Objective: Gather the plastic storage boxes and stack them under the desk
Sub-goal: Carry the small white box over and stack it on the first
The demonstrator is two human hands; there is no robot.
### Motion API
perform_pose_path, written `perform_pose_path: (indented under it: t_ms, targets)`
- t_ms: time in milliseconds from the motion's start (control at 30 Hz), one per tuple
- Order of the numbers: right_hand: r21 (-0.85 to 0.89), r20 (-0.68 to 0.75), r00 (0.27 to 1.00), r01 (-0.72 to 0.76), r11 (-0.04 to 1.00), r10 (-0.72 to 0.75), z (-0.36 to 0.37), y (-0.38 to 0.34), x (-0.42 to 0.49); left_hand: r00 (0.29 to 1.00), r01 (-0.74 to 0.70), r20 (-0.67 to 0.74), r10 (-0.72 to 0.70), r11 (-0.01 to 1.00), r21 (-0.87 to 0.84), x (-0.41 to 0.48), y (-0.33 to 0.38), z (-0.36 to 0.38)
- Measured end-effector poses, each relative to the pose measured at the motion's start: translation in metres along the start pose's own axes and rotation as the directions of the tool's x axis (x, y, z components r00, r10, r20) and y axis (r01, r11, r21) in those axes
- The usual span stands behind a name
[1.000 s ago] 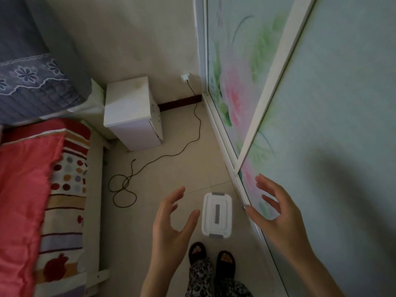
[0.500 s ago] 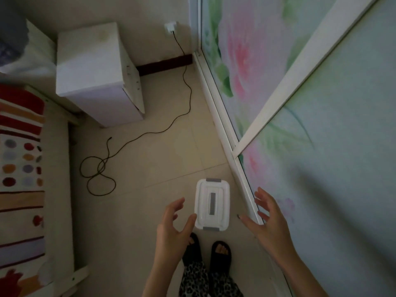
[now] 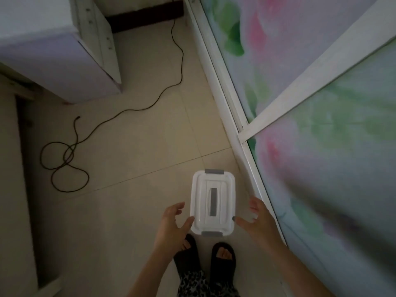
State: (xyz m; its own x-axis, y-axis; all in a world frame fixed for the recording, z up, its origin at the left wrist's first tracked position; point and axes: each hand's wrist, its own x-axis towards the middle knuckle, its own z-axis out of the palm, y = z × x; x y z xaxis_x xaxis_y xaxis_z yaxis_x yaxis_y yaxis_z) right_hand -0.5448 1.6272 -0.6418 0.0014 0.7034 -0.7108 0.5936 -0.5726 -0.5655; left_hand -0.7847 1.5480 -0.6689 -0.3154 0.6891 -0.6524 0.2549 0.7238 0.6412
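Observation:
A small white plastic storage box (image 3: pixel 212 202) with a grey handle and grey end clips sits on the tiled floor, lid on, just ahead of my feet. My left hand (image 3: pixel 173 226) hovers at its left side, fingers spread, thumb close to the near left corner. My right hand (image 3: pixel 257 219) is at its right side, also spread, thumb near the near right corner. Neither hand grips the box. No desk is in view.
A white bedside cabinet (image 3: pixel 53 46) stands at the upper left. A black cable (image 3: pixel 102 123) trails in loops across the floor. A sliding door with flower print (image 3: pixel 321 103) and its white frame run along the right. A bed frame (image 3: pixel 12 189) borders the left.
The view has dropped closer to the floor and the box looks larger. Both hands have lowered and come in beside the box's two long sides.

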Motion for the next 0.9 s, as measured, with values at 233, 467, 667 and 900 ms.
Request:
perform_pose_path:
  t_ms: [233,467,667,900]
  targets:
    - [-0.093,0.033,0.994,-0.099,0.991,0.102,0.032,0.058,0.08,0.995,0.098,0.029,-0.098,0.995,0.008,0.07,-0.062,0.047]
    - [-0.168,0.05,0.993,-0.1,0.981,0.109,0.059,0.098,0.137,0.987,0.161,0.019,-0.162,0.986,0.049,0.118,-0.099,0.076]
    - [-0.159,0.131,0.985,-0.09,0.983,0.111,0.078,0.123,0.17,0.984,0.166,0.039,-0.173,0.976,0.141,0.154,-0.116,0.099]
    - [-0.135,0.186,0.969,-0.141,0.981,0.164,0.09,0.136,0.197,0.963,0.177,0.171,-0.207,0.969,0.175,0.173,-0.13,0.125]
